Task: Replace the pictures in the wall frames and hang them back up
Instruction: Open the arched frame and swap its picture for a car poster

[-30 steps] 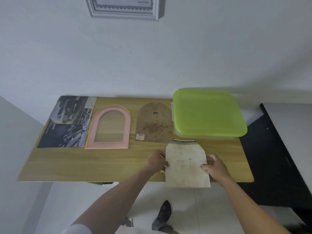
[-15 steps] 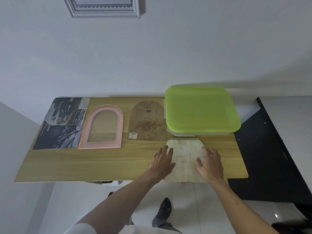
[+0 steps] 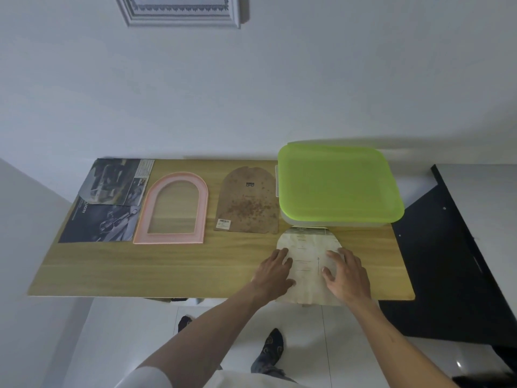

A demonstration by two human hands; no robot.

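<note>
An arch-shaped pale paper picture (image 3: 307,253) lies flat near the front right of the wooden table (image 3: 167,267), its lower edge hanging slightly past the table's edge. My left hand (image 3: 275,271) rests flat on its left side and my right hand (image 3: 347,273) on its right side, fingers spread. An empty pink arched frame (image 3: 172,208) lies at the left centre. Its brown arched backing board (image 3: 247,203) lies beside it to the right. Dark printed pictures (image 3: 109,203) lie at the far left.
A clear box with a green lid (image 3: 338,183) stands at the back right, just behind the paper. A white rectangular frame (image 3: 181,12) hangs on the wall above. A black surface (image 3: 458,261) adjoins the table on the right. My feet are below on white tiles.
The paper picture was held up off the table edge by both hands a second ago. It has since been laid down flat, and both hands now rest spread on top of it.
</note>
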